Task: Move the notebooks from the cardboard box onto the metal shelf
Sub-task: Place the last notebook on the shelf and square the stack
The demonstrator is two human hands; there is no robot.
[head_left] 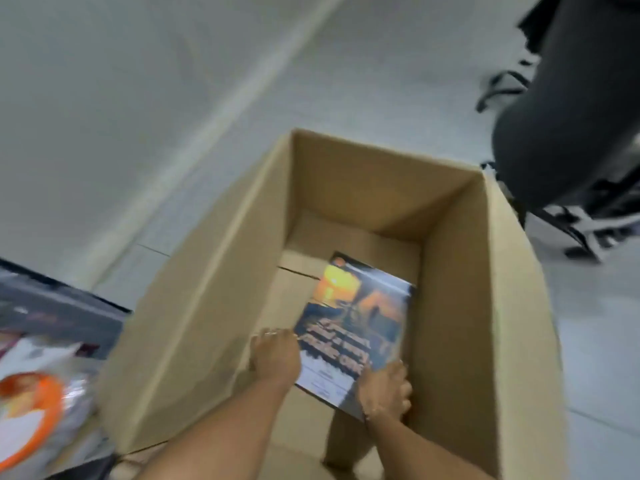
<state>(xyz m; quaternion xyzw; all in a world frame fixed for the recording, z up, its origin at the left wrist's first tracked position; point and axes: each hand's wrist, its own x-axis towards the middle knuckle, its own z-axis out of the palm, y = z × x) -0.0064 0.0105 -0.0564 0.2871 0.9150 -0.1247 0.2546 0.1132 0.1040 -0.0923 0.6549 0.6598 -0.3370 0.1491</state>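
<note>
Both hands down inside the cardboard box (214, 306). Left hand (275, 356) on the notebook (356, 323) at its left edge, fingers curled over that edge. Right hand (384, 393) clamps the near right corner, grip closed around it. Notebook sits tilted low in the box, near the right wall. Frame blurred; can't tell if it's off the box floor.

cardboard box (221, 306) open at top, tall walls on all sides. inside: bare floor from 9 to 12 o'clock of the notebook (353, 327). at 3 o'clock the notebook sits near the wall. black chair (568, 105) outside at 2 o'clock.
</note>
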